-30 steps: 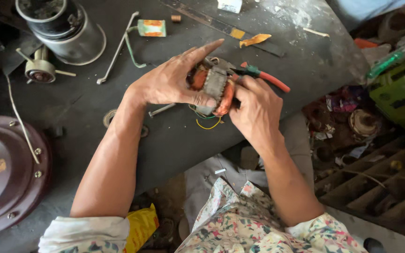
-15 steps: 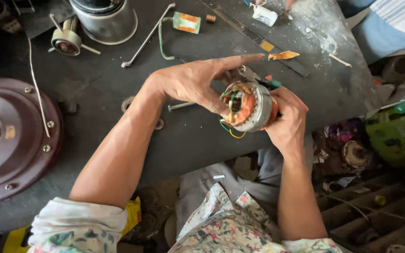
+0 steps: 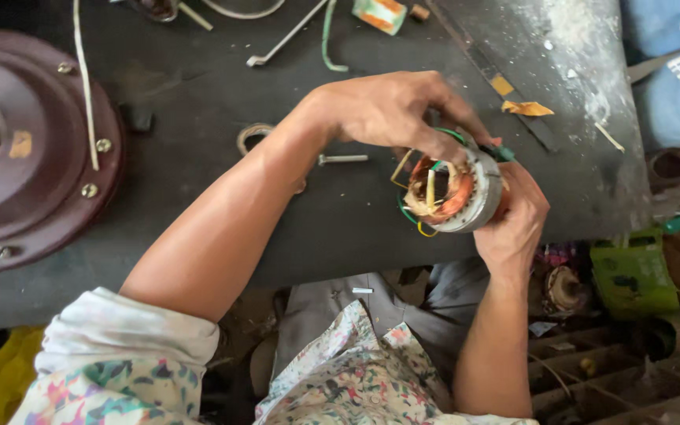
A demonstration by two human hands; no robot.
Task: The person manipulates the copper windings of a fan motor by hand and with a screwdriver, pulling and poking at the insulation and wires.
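A round motor stator [image 3: 458, 193] with copper windings and yellow and green wires is held over the front edge of a dark workbench [image 3: 340, 228]. My right hand [image 3: 517, 220] cups it from the right and below. My left hand [image 3: 391, 110] comes over its top, fingers bent down onto the upper rim. A green and red tool handle [image 3: 504, 151] pokes out behind the stator; which hand grips it is hidden.
A large maroon motor cover [image 3: 25, 149] lies at the left. A bolt [image 3: 342, 159], a wire ring [image 3: 252, 135], a bent metal rod [image 3: 289, 35] and a small box [image 3: 379, 14] lie on the bench. A green container [image 3: 631, 275] and wooden bins [image 3: 615, 370] sit at right.
The view has shifted down and closer, so the bench items slid up and out. The stator has turned its open winding side toward me, and my left hand's fingers have curled down over it.
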